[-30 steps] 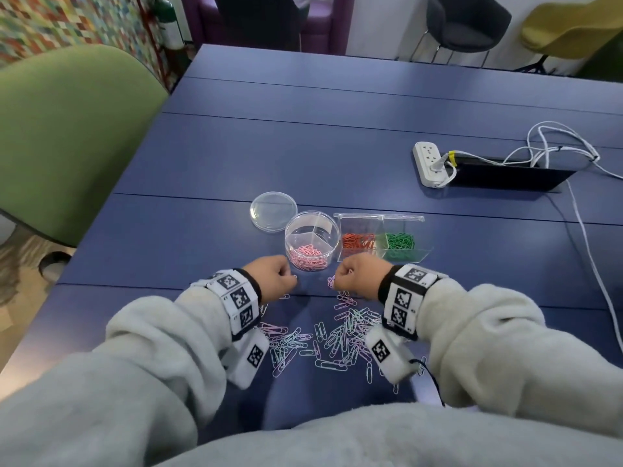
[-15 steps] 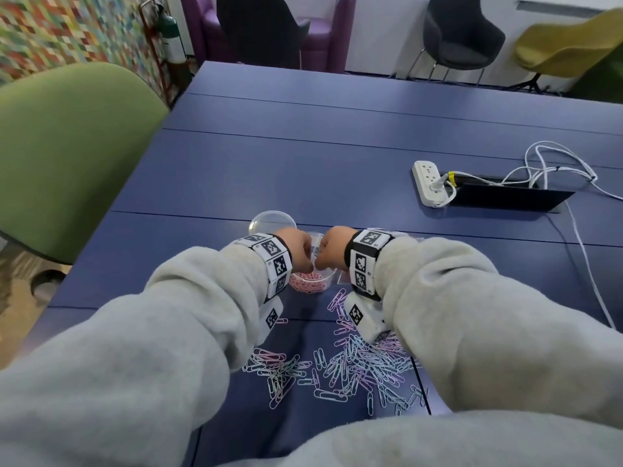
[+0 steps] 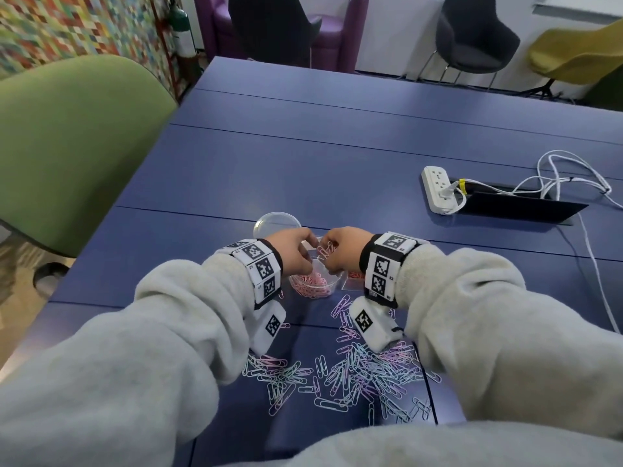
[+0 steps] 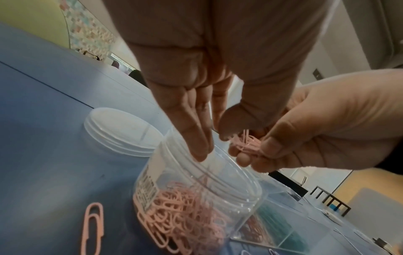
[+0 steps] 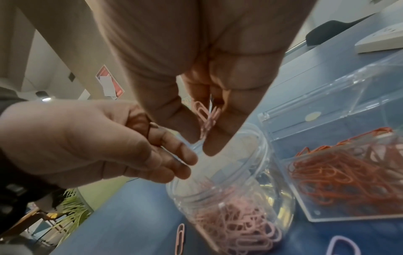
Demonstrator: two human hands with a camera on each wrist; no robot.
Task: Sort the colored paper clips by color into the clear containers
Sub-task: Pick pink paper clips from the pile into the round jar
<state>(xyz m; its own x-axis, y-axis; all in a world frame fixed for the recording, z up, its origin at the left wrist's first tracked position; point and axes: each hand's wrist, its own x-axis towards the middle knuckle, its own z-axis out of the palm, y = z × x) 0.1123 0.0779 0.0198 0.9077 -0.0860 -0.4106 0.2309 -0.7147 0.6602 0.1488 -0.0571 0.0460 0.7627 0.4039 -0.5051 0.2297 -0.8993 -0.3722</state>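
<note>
A small bunch of pink paper clips (image 5: 207, 117) is pinched between the thumb and fingers of the right hand (image 3: 340, 249), held directly above the open mouth of the round clear jar (image 4: 196, 193). The jar stands upright on the blue table (image 3: 303, 170) and its bottom is covered with pink clips (image 4: 183, 217). The left hand (image 3: 295, 249) hovers over the jar's near-left rim with fingers extended downward and close together, fingertips (image 4: 199, 151) at the rim; they hold nothing visible. The two hands almost meet above the jar. The jar's round clear lid (image 3: 277, 224) lies flat on the table just behind and to the left of the jar. Just right of the jar sits a rectangular clear box (image 5: 340, 155) with divided compartments: the nearer one holds orange-red clips (image 5: 340, 174), the next holds green clips (image 4: 281, 226). One pink clip (image 4: 92, 227) lies loose on the table beside the jar's base. Nearer the person, a scattered heap of pale pink, lilac and light blue clips (image 3: 354, 375) remains on the table between the grey sleeves (image 3: 175, 318). Both wrists carry bands with black-and-white markers (image 3: 263, 267). Farther right on the table lie a white power strip (image 3: 438, 190) and white cables (image 3: 556, 176). A green chair (image 3: 67, 146) stands at the table's left side.
</note>
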